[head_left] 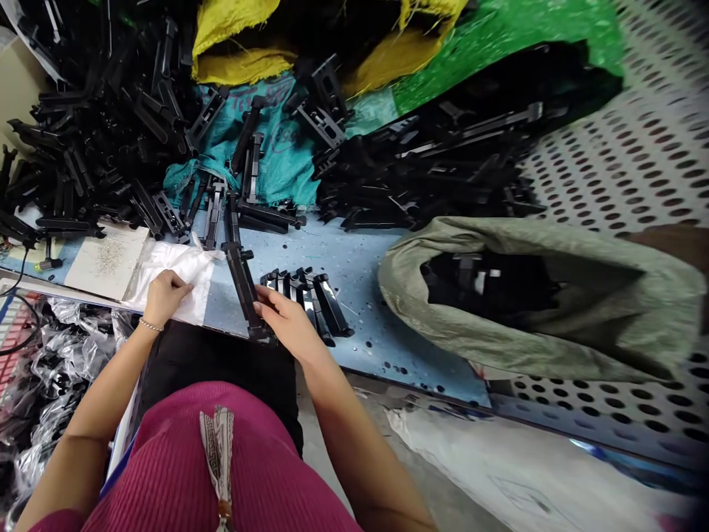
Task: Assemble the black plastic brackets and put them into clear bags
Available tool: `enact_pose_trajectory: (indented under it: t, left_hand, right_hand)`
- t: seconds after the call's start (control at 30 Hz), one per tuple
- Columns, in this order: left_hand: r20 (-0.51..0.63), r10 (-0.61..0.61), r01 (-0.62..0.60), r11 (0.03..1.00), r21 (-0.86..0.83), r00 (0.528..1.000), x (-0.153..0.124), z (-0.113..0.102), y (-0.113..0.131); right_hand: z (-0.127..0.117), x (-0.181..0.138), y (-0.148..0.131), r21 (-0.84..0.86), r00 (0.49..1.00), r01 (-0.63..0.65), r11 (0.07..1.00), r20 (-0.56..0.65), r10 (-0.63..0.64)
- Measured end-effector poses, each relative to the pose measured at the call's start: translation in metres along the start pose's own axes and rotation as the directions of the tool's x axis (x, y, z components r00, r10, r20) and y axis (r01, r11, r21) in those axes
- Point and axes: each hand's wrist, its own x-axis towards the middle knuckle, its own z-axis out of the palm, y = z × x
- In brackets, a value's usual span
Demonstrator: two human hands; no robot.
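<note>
My right hand [288,321] grips the side of a long black plastic part [242,284], which stands out lengthwise over the front edge of the table. The thumb and fingertips are at its right edge. My left hand [168,298], with a bracelet at the wrist, has its fingers curled and pinched on a thin white plastic bag [191,270] that lies flat at the table's edge. Just right of my right hand several similar black parts [318,299] lie side by side in a row.
Heaps of black plastic parts [105,140] cover the back left. Loose parts spill from a teal sack [282,159] and a green sack [576,37]. An open grey-green sack [443,332] stands right. A cardboard piece [105,262] lies left; plastic-wrapped items [72,362] sit below.
</note>
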Motion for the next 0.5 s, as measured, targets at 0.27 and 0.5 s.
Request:
enact_pose_trajectory:
  t: [0.27, 0.5]
  left_hand:
    - [0.075, -0.172, 0.188, 0.898, -0.398, 0.982, 0.002, -0.014, -0.011]
    - [0.121, -0.152, 0.194, 0.771, -0.607, 0.981, -0.002, -0.022, -0.009]
  right_hand:
    - [0.079, 0.046, -0.026, 0.777, 0.978, -0.173, 0.606, 0.209, 0.011]
    - [0.097, 0.051, -0.019, 0.765, 0.996, -0.092, 0.637, 0.068, 0.063]
